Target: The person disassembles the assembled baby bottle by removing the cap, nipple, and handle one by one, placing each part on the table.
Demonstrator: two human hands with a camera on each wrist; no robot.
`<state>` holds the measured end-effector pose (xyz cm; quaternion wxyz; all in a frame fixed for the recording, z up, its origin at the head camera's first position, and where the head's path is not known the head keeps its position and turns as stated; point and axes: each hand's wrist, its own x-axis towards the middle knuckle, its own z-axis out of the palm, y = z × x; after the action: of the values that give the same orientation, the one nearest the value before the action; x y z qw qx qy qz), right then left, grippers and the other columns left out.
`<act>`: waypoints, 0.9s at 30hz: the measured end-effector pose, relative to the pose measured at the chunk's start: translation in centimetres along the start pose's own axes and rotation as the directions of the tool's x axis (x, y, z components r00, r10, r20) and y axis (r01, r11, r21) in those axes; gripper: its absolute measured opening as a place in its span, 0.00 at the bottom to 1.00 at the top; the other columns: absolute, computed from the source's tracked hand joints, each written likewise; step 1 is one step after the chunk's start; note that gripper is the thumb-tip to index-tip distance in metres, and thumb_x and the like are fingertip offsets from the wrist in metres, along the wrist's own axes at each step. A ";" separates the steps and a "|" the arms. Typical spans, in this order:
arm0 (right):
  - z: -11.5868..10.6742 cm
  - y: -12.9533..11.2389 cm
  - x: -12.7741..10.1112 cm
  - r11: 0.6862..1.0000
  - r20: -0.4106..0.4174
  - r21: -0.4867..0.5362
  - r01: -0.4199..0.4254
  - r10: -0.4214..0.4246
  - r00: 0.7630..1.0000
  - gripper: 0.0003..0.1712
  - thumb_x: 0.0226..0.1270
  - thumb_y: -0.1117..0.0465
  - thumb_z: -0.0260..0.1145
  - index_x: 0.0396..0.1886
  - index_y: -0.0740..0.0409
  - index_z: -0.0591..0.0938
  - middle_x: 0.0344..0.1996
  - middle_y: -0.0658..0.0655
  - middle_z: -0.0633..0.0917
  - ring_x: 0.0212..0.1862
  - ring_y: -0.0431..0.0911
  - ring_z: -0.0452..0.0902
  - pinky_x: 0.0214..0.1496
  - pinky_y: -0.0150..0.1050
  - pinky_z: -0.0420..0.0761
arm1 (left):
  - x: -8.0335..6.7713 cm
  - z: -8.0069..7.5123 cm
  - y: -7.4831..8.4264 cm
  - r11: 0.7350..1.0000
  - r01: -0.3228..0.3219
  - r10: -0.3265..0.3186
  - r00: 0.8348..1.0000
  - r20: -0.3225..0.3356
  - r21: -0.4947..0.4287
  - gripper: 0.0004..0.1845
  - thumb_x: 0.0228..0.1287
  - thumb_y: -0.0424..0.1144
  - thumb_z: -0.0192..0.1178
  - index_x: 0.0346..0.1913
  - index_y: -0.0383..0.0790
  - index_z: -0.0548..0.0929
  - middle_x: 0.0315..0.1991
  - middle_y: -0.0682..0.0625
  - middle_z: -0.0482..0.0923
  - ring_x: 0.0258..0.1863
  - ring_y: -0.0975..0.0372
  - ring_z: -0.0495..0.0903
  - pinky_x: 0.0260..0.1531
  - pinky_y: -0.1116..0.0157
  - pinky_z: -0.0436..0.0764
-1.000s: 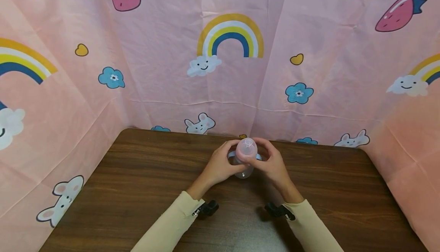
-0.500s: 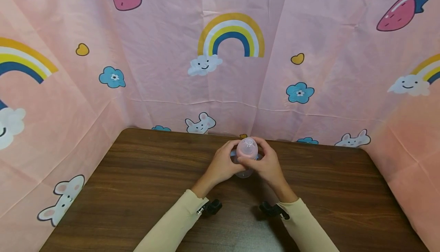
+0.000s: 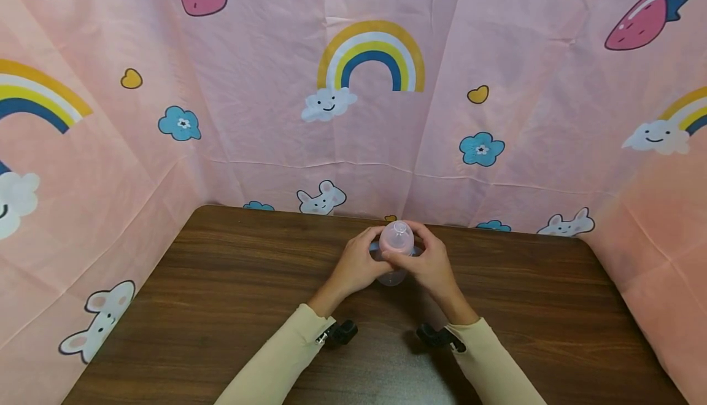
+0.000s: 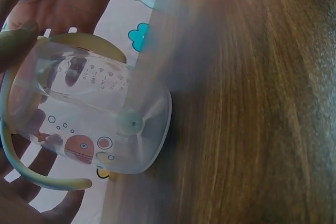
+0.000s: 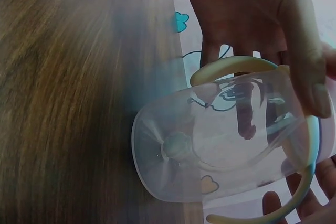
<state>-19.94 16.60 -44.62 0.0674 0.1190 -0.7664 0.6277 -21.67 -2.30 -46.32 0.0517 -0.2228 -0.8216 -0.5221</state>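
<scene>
Head view: both hands on a clear baby bottle [image 3: 395, 251] at the far edge of the tabletop [image 3: 221, 294].
Left hand [image 3: 356, 266] and right hand [image 3: 431, 266] each curl a closed grip round it; wrist views show its handles [image 4: 31, 174] and printed wall.

Head cam: high above both hands, looks fwd and down, far off.
L wrist cam: below left hand [image 4: 58, 3], very close, faces bottle [image 4: 89, 124] base.
R wrist cam: below right hand [image 5: 262, 19], very close.
Shared: bottle, table [image 3: 221, 282] under the hands.
</scene>
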 end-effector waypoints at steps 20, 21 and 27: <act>-0.6 0.0 0.4 0.999 0.034 -0.036 -0.024 0.025 0.999 0.37 0.61 0.64 0.87 0.70 0.56 0.85 0.61 0.59 0.87 0.62 0.54 0.82 0.60 0.53 0.83 | 0.1 -0.3 -0.1 0.999 0.010 -0.009 0.999 0.045 -0.033 0.40 0.61 0.38 0.83 0.74 0.34 0.79 0.68 0.41 0.83 0.65 0.48 0.82 0.69 0.44 0.79; -0.6 0.0 0.5 0.999 0.036 -0.037 -0.024 0.025 0.999 0.37 0.61 0.64 0.87 0.70 0.56 0.85 0.61 0.59 0.88 0.62 0.54 0.82 0.60 0.53 0.83 | 0.1 -0.3 -0.1 0.999 0.011 -0.010 0.999 0.046 -0.034 0.39 0.61 0.39 0.83 0.74 0.34 0.79 0.68 0.41 0.83 0.65 0.48 0.82 0.69 0.44 0.79; -0.9 0.0 0.7 0.998 0.052 -0.051 -0.025 0.027 0.998 0.36 0.63 0.63 0.86 0.71 0.57 0.84 0.62 0.59 0.87 0.64 0.56 0.81 0.65 0.56 0.80 | 0.1 -0.4 -0.1 0.999 0.022 -0.020 0.998 0.054 -0.033 0.40 0.61 0.39 0.82 0.75 0.34 0.78 0.69 0.41 0.82 0.66 0.48 0.82 0.69 0.44 0.78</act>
<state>-20.64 17.38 -44.24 0.0421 0.1237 -0.7848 0.6059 -21.88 -2.64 -46.18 0.0203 -0.2289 -0.8163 -0.5300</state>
